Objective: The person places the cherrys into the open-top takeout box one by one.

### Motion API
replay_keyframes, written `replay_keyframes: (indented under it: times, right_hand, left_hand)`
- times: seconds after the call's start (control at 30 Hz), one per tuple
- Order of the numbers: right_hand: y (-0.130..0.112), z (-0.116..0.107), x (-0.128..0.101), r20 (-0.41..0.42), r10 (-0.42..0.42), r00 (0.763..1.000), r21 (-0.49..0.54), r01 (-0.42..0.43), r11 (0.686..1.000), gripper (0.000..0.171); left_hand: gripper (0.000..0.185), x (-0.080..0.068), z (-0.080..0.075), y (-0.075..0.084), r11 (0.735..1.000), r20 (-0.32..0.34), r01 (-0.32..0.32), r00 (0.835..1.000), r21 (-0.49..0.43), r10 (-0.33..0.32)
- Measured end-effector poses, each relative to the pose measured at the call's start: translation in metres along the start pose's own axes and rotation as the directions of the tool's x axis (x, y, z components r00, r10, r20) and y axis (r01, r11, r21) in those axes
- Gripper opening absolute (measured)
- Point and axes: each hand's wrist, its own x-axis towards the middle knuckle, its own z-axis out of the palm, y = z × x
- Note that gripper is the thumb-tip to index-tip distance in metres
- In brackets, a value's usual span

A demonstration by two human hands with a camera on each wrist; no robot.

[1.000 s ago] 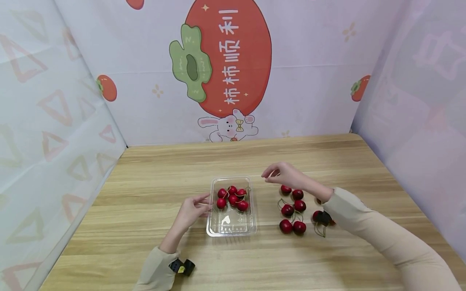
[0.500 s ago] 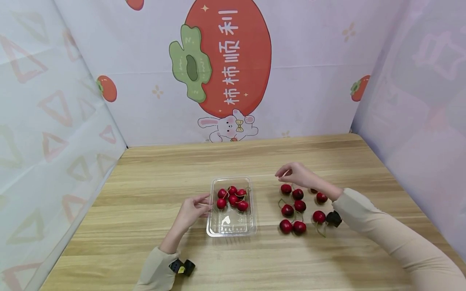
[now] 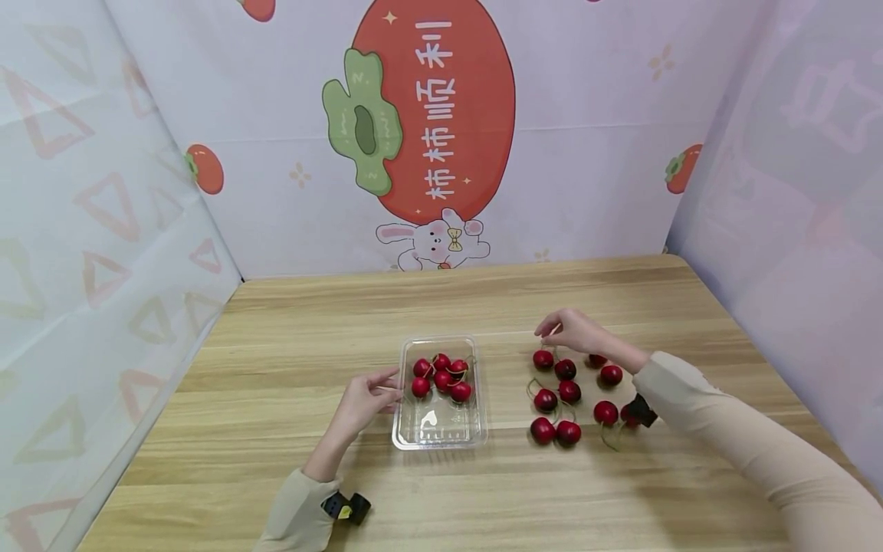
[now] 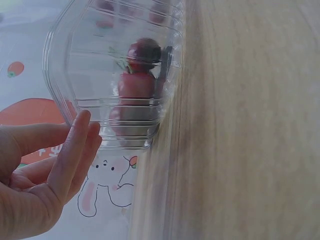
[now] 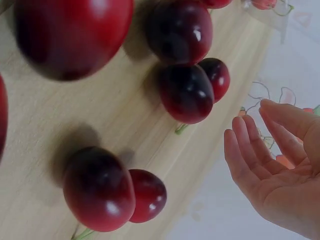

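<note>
Six cherries [image 3: 443,381] lie bunched in the twelve o'clock half of a clear box [image 3: 441,433], which sits upright near the middle of the bench [image 3: 290,337]. At the box's nine o'clock side is the left hand [image 3: 362,402], its fingers [image 4: 69,156] nearly straight and set apart, with fingertips touching the wall and rim. Ten loose cherries [image 3: 566,369] lie on the bench toward three o'clock from the box, set in close pairs: three pairs in the nearer column, two in the farther. Thin green stems trail from several, and the last cherry in the farther column is partly hidden behind the black camera [image 3: 643,411] on the right wrist. Toward two o'clock from the box hangs the right hand [image 3: 576,330], its fingers [image 5: 239,162] gently bent, the thumb apart from them and nothing visible between. Just below those fingertips, at six o'clock, lies the top cherry [image 3: 543,360] of the nearer column; whether they touch its stem cannot be told. Pale sleeves run from the hands, the left sleeve [image 3: 298,506] toward seven o'clock and the right sleeve [image 3: 731,433] toward four. At twelve o'clock, beyond the bench, hangs a cloth [image 3: 586,184] printed with a big red fruit [image 3: 476,100] and a white rabbit [image 3: 431,245].
</note>
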Motion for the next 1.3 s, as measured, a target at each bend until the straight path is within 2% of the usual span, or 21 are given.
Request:
replay_keyframes:
  times: [0.07, 0.27, 0.67, 0.97, 1.3]
  right_hand:
    - [0.004, 0.000, 0.001, 0.001, -0.011, 1.000, -0.014, 0.011, 1.000, 0.015]
    - [0.010, -0.001, 0.004, 0.015, -0.012, 1.000, -0.048, 0.012, 0.999, 0.014]
    - [0.018, -0.004, 0.006, 0.062, -0.006, 0.998, -0.077, 0.010, 0.997, 0.013]
    - [0.024, -0.004, 0.010, 0.123, 0.046, 0.991, -0.102, -0.033, 0.994, 0.013]
    - [0.035, -0.001, 0.016, 0.147, 0.052, 0.988, -0.111, -0.036, 0.993, 0.013]
  left_hand:
    - [0.043, 0.001, 0.001, 0.000, 1.000, -0.013, 0.023, 1.000, 0.005, -0.023]
    - [0.044, 0.002, 0.002, 0.000, 0.999, -0.013, 0.037, 0.999, 0.003, -0.037]
    - [0.044, 0.002, 0.000, -0.001, 0.999, -0.004, 0.039, 0.999, -0.010, -0.039]
    - [0.043, 0.003, 0.000, -0.003, 0.999, -0.004, 0.035, 0.999, 0.002, -0.035]
    - [0.043, 0.002, 0.000, -0.001, 1.000, 0.008, 0.026, 1.000, -0.009, -0.026]
